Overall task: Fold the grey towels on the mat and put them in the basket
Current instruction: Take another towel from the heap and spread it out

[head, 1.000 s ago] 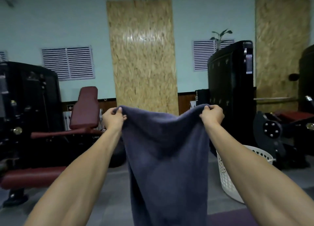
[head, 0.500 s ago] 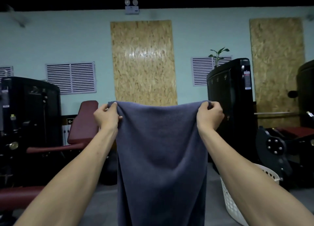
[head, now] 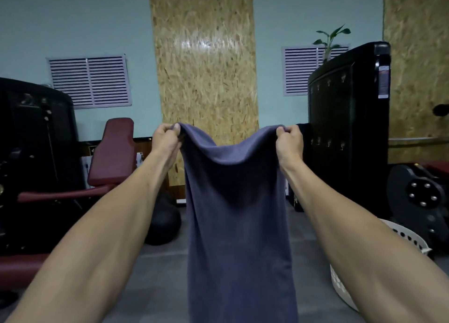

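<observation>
**Op:** Logging from the head view. I've got the left hand (head: 166, 140) and the right hand (head: 289, 141) both raised in front of me, arms stretched out. Each hand pinches one top corner of a grey towel (head: 239, 225), fingers curled tight over the cloth, nothing loose in either grip.

**Desk:** Where's the towel relative to mat and basket?

**Op:** In the air, hanging lengthwise between the hands. Top edge sags in the middle; the lower end runs out of the bottom of the picture, so I can't say whether it touches the floor. No mat in view. The white basket (head: 410, 240) sits low on my right, partly behind my right forearm, well apart from the towel.

**Desk:** Anything in the basket?

**Op:** Can't tell. I only see a stretch of rim and perforated wall; the inside is hidden.

**Desk:** Progress, then?

**Op:** My read: early for this towel. It hangs as one narrow panel, and whether it is already doubled lengthwise I can't make out. Still to do, as I judge it: bring it down, fold it to size, carry it right into the basket. Other towels aren't in sight, so no count of what's left.

**Desk:** Surroundings?

**Op:** Gym machines with dark red pads (head: 113, 152) to the left, a black cabinet (head: 347, 128) to the right.
</observation>
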Available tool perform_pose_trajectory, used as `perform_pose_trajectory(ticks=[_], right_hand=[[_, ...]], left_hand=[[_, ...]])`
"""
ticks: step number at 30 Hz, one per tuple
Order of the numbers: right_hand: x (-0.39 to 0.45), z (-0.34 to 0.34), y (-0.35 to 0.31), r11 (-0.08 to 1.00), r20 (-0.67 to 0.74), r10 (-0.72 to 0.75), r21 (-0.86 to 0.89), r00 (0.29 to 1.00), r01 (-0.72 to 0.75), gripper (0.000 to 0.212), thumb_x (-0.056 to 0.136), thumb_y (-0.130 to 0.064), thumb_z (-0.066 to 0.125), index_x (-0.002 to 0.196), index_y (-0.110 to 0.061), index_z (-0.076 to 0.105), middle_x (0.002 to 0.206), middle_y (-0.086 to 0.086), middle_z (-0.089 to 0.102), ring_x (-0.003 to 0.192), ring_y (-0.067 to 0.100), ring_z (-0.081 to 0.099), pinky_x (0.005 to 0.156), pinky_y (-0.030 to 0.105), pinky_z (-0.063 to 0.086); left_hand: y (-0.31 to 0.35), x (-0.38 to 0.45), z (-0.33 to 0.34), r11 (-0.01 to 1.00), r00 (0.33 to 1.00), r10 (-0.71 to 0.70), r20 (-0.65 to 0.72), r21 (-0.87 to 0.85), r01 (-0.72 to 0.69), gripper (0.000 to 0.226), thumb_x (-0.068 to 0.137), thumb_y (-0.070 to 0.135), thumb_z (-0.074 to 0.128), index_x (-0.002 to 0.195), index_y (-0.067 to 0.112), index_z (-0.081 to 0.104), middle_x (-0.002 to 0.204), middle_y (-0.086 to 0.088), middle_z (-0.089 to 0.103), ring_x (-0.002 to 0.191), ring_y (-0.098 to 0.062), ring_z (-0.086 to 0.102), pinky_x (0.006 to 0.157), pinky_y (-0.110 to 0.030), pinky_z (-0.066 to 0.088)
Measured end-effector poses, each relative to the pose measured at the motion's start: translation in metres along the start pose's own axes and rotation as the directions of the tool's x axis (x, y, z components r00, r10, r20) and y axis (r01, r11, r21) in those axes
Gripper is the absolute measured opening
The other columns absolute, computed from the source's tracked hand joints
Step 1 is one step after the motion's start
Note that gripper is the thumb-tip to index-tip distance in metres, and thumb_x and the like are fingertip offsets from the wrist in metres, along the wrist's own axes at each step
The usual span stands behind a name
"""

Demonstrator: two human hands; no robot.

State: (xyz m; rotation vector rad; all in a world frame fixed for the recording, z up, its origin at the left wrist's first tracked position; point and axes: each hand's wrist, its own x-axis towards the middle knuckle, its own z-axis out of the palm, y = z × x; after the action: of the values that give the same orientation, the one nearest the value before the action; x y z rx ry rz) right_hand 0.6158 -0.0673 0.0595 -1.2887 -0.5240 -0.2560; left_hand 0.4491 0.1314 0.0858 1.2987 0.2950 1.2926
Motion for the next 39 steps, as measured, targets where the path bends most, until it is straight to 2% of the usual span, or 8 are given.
perform_pose_trajectory(ticks=[5, 8, 15, 25, 31, 33, 36, 39], right_hand=[[-0.002, -0.002, 0.004, 0.998, -0.021, -0.053, 0.04, 0.998, 0.054, 0.008, 0.096, -0.017, 0.047, 0.093, -0.011, 0.052, 0.089, 0.001, 0.055, 0.083, 0.014, 0.049, 0.063, 0.019, 0.038], [-0.022, -0.009, 0.004, 0.995, -0.036, -0.064, 0.072, 0.997, 0.067, 0.008, 0.095, -0.016, 0.048, 0.091, -0.011, 0.051, 0.079, -0.006, 0.053, 0.082, 0.013, 0.051, 0.069, 0.022, 0.041], [-0.123, -0.056, 0.001, 0.986, 0.004, -0.166, 0.023, 0.986, 0.165, 0.008, 0.097, -0.02, 0.05, 0.092, -0.016, 0.054, 0.085, -0.007, 0.057, 0.082, 0.009, 0.055, 0.072, 0.016, 0.043], [-0.279, -0.126, 0.005, 0.992, 0.034, -0.122, -0.012, 0.992, 0.123, 0.009, 0.098, -0.019, 0.051, 0.091, -0.02, 0.056, 0.083, -0.012, 0.059, 0.076, -0.001, 0.056, 0.065, 0.004, 0.04], [-0.327, -0.142, 0.059, 0.994, 0.049, 0.051, -0.102, 0.997, -0.046, 0.011, 0.096, -0.018, 0.054, 0.085, -0.018, 0.057, 0.075, -0.009, 0.06, 0.068, 0.001, 0.055, 0.06, 0.008, 0.04], [-0.338, -0.147, 0.093, 0.965, 0.136, 0.143, -0.239, 0.98, -0.108, 0.015, 0.095, -0.021, 0.055, 0.081, -0.016, 0.057, 0.073, -0.004, 0.061, 0.069, 0.011, 0.058, 0.066, 0.021, 0.046], [-0.356, -0.158, 0.157, 0.859, 0.217, 0.34, -0.468, 0.915, -0.208, 0.02, 0.09, -0.024, 0.056, 0.074, -0.012, 0.057, 0.073, 0.008, 0.066, 0.074, 0.028, 0.064, 0.072, 0.041, 0.054], [-0.371, -0.171, 0.215, 0.718, 0.226, 0.514, -0.641, 0.827, -0.271, 0.023, 0.087, -0.024, 0.053, 0.071, -0.008, 0.056, 0.072, 0.013, 0.069, 0.077, 0.033, 0.068, 0.075, 0.044, 0.056]], left_hand=[[0.002, -0.007, -0.014, 0.996, 0.996, 0.077, 0.054, -0.05, -0.074, 0.02, 0.1, 0.005, 0.046, 0.08, 0.011, 0.046, 0.086, -0.008, 0.057, 0.084, -0.021, 0.062, 0.09, -0.039, 0.053], [0.007, -0.03, -0.018, 0.996, 0.994, 0.077, 0.082, -0.051, -0.073, 0.02, 0.099, 0.005, 0.047, 0.08, 0.011, 0.047, 0.085, -0.009, 0.058, 0.083, -0.022, 0.063, 0.091, -0.04, 0.053], [0.018, -0.155, -0.041, 0.961, 0.975, 0.185, 0.127, 0.183, -0.206, 0.014, 0.095, 0.009, 0.057, 0.082, 0.01, 0.054, 0.08, -0.006, 0.063, 0.067, -0.009, 0.066, 0.061, -0.024, 0.053], [0.005, -0.315, -0.105, 0.958, 0.986, 0.133, 0.097, 0.241, -0.153, 0.009, 0.091, 0.014, 0.064, 0.086, 0.007, 0.063, 0.063, -0.003, 0.055, 0.045, -0.004, 0.047, 0.047, -0.018, 0.042], [-0.041, -0.356, -0.139, 0.927, 0.994, -0.038, 0.1, 0.374, -0.003, 0.011, 0.088, 0.013, 0.067, 0.083, 0.003, 0.067, 0.046, 0.008, 0.051, 0.039, -0.005, 0.041, 0.041, -0.016, 0.032], [-0.075, -0.366, -0.152, 0.876, 0.985, -0.14, 0.105, 0.476, 0.074, 0.009, 0.086, 0.013, 0.069, 0.079, 0.007, 0.068, 0.047, 0.013, 0.056, 0.043, 0.002, 0.044, 0.043, -0.014, 0.034], [-0.132, -0.379, -0.18, 0.759, 0.949, -0.306, 0.08, 0.622, 0.192, 0.013, 0.083, 0.017, 0.072, 0.074, 0.009, 0.068, 0.064, 0.003, 0.064, 0.055, -0.002, 0.05, 0.054, -0.019, 0.04], [-0.188, -0.39, -0.206, 0.628, 0.887, -0.458, 0.051, 0.726, 0.282, 0.023, 0.084, 0.021, 0.071, 0.067, 0.007, 0.065, 0.057, 0.002, 0.055, 0.051, -0.006, 0.044, 0.05, -0.021, 0.034]])
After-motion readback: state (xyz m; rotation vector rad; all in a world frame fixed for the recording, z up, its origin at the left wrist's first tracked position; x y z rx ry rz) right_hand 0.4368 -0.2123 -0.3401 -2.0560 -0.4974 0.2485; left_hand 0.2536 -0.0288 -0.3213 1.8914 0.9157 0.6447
